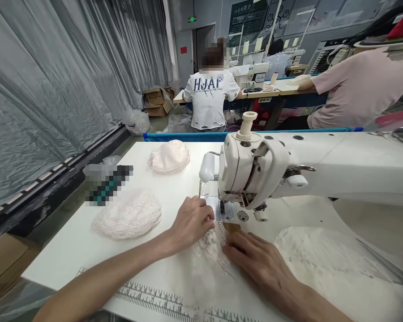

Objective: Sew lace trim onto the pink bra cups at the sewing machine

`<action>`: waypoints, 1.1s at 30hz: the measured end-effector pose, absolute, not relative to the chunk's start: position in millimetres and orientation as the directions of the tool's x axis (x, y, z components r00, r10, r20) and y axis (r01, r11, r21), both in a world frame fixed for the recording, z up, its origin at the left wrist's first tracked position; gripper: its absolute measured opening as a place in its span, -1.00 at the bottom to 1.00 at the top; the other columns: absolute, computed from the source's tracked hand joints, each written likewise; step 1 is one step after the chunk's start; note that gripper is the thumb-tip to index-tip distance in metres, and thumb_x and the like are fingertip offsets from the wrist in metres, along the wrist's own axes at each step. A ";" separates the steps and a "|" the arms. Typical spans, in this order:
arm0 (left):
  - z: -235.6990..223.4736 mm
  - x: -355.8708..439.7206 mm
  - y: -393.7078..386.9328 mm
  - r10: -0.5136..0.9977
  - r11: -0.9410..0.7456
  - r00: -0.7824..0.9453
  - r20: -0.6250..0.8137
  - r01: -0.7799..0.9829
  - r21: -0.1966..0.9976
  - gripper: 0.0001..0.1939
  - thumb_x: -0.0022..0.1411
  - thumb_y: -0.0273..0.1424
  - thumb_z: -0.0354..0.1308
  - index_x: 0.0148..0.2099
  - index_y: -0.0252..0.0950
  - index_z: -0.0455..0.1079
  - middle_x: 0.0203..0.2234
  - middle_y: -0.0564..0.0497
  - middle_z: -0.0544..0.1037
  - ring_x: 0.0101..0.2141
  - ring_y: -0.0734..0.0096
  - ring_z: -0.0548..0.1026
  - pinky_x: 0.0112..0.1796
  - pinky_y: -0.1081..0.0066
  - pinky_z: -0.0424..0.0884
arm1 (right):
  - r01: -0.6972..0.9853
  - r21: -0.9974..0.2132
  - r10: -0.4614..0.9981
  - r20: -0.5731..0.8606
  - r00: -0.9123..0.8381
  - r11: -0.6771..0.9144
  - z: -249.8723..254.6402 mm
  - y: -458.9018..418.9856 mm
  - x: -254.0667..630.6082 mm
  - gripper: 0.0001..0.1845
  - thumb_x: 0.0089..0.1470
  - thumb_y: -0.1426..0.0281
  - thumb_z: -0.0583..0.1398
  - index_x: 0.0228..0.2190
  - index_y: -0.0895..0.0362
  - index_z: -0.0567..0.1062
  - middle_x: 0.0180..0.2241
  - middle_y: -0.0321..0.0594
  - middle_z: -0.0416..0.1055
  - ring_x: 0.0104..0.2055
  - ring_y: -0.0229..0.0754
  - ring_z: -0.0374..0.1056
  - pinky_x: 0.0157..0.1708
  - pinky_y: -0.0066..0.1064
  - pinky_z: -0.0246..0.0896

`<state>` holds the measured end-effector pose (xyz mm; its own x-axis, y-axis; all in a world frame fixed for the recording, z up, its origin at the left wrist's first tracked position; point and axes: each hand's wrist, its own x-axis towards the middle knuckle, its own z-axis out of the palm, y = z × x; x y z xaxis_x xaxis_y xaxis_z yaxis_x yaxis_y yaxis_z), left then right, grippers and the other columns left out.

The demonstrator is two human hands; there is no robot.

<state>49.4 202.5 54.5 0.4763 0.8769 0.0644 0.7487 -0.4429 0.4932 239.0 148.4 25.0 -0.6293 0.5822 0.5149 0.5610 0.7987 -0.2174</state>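
A strip of pale, sheer lace fabric (212,256) lies on the white table in front of the needle area of a white sewing machine (245,172). My left hand (193,221) is closed, its curled fingers pinching the lace's upper left edge just before the presser foot (222,207). On the other side, my right hand (255,257) grips the lace's right edge, its fingertips partly hidden. A thin dark thread runs along the lace toward me. Beside the right fingers sits a small brown piece (233,227) by the needle plate.
Two pale pink lace piles, one farther back (170,157) and one nearer (129,214), lie on the left of the table. White lace material (332,264) is heaped at right. A printed ruler (151,299) marks the front edge. Several people sit at machines beyond.
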 end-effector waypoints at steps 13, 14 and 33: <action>65.4 39.5 199.0 0.870 -0.399 0.492 0.033 0.662 0.635 -0.87 0.23 -0.43 0.08 -0.38 -0.31 0.38 -0.47 0.06 0.52 -0.36 0.37 0.41 -0.18 0.29 0.15 | 0.541 -0.282 0.605 0.474 -0.640 0.793 28.1 148.9 241.2 -0.65 0.24 0.56 -0.10 -0.41 0.16 0.42 -0.36 -0.14 0.39 -0.44 -0.23 0.25 -0.48 -0.40 0.13; 63.6 40.3 200.7 0.876 -0.382 0.482 0.019 0.669 0.638 -0.87 0.22 -0.42 0.07 -0.38 -0.31 0.38 -0.48 0.06 0.51 -0.37 0.37 0.41 -0.18 0.29 0.15 | 0.539 -0.283 0.604 0.475 -0.640 0.794 28.1 148.9 241.4 -0.66 0.23 0.57 -0.10 -0.40 0.16 0.42 -0.34 -0.14 0.40 -0.43 -0.23 0.26 -0.47 -0.40 0.14; 39.9 48.5 203.0 0.833 -0.552 0.464 0.301 0.733 0.398 -0.91 0.23 -0.51 0.03 -0.29 -0.28 0.35 -0.37 0.04 0.41 -0.33 0.41 0.37 -0.29 0.35 0.17 | 0.530 -0.221 0.557 0.534 -0.637 0.819 31.3 151.9 239.5 -0.60 0.23 0.62 -0.13 -0.33 0.16 0.46 -0.31 -0.17 0.47 -0.37 -0.23 0.33 -0.43 -0.40 0.14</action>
<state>48.5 203.0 39.9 0.4641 0.8331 0.3009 0.7329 -0.5520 0.3977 239.5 151.9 31.3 -0.6369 0.5565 0.5336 0.5300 0.8186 -0.2212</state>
